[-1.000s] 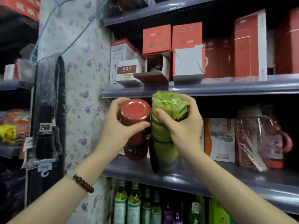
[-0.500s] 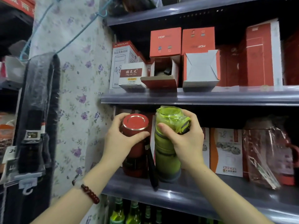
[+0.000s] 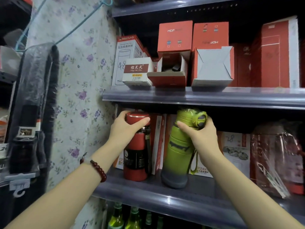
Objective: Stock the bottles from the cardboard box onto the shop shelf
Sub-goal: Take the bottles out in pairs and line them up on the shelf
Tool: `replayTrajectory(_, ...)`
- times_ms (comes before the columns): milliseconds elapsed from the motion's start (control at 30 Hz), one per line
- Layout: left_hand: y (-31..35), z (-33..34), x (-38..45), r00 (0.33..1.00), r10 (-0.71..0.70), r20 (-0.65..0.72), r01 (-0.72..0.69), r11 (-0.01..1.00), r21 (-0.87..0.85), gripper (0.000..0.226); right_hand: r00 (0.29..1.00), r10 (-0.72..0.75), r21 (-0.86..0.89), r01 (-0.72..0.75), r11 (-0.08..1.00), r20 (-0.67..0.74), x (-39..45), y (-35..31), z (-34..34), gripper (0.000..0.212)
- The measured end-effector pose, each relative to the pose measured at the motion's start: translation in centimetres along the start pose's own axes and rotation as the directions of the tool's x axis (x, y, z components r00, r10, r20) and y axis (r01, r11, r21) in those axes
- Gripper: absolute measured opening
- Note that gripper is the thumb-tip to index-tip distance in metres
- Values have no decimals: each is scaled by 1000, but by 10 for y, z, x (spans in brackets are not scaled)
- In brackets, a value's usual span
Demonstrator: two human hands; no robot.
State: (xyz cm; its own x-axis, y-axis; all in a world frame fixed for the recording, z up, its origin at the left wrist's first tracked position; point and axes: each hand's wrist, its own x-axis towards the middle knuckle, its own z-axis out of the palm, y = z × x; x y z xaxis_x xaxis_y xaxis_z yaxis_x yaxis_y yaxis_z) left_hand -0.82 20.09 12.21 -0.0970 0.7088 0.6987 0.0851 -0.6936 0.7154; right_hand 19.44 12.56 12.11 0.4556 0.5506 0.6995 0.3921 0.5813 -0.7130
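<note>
Two bottles are held on the grey metal shop shelf [image 3: 165,198], one in each hand. The cylindrical red bottle with a black label and a silver-rimmed lid [image 3: 136,146] is gripped near its top by the left hand [image 3: 125,129], whose fingers are curled around the lid with the thumb laid across the front. This bottle stands upright with its base on the shelf board, near the shelf's left end, and a dark strap hangs down its right side. A dark red bead bracelet [image 3: 99,170] is worn on the left wrist.

The lime-green plastic bottle with a grey base and a flip-top cap [image 3: 179,152] is clasped around its cap by the right hand [image 3: 200,136], fingers wrapped behind and thumb pressed on the front. It is tilted, its top leaning right, and its grey base meets the shelf just to the right of the red bottle; the two bottles are near each other but apart. A green loop strap dangles beside it.

Printed white and orange cartons [image 3: 236,151] are seen standing behind the bottles, and a plastic-wrapped red jug [image 3: 277,156] is seen further right. Red and white cardboard boxes [image 3: 175,53] are stacked on the shelf above. Green glass bottles [image 3: 117,217] are visible on the shelf below.
</note>
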Motion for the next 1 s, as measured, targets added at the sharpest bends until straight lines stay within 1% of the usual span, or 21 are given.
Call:
replayTrajectory(67,-2,-3,6,998,-49,-26,49,999,-10,60,1000,21,-5,-21,1000,-5,4,1,9,79)
replayTrajectory(167,-4,-10,14,990,-133,-40,130,988,-77,69,999,43,-6,-43,999,-19,7,1,24,77)
replayTrajectory(233,-5,-15,18,988,-150,-18,148,986,-82,63,998,56,14,-56,998,-6,6,0,36,74)
replayTrajectory(333,-6,-21,21,988,-157,4,157,984,-84,44,998,54,24,-54,998,17,3,-1,53,71)
replayTrajectory(433,-10,-25,24,983,-183,-12,180,976,-121,35,999,47,0,-47,999,13,3,-5,70,68)
replayTrajectory(533,-16,-25,27,985,-168,-26,163,976,-143,34,998,63,-4,-63,998,-12,3,-6,85,71)
replayTrajectory(633,-22,-25,29,992,-124,-26,121,987,-103,40,997,82,-19,-82,996,9,0,-6,95,70)
replayTrajectory(733,-28,-25,30,996,-86,26,87,996,-27,55,997,74,-60,-72,996,36,-1,-9,97,72)
replayTrajectory(800,-32,-26,28,997,-68,46,66,997,43,65,995,68,-88,-61,994,79,-1,-11,96,76)
replayTrajectory(900,-36,-28,27,998,-56,37,53,995,81,60,989,60,-101,-46,994,138,-3,-9,95,75)
replayTrajectory(1000,-36,-29,22,999,-34,33,30,993,115,59,987,60,-137,-39,990,150,-9,-7,87,78)
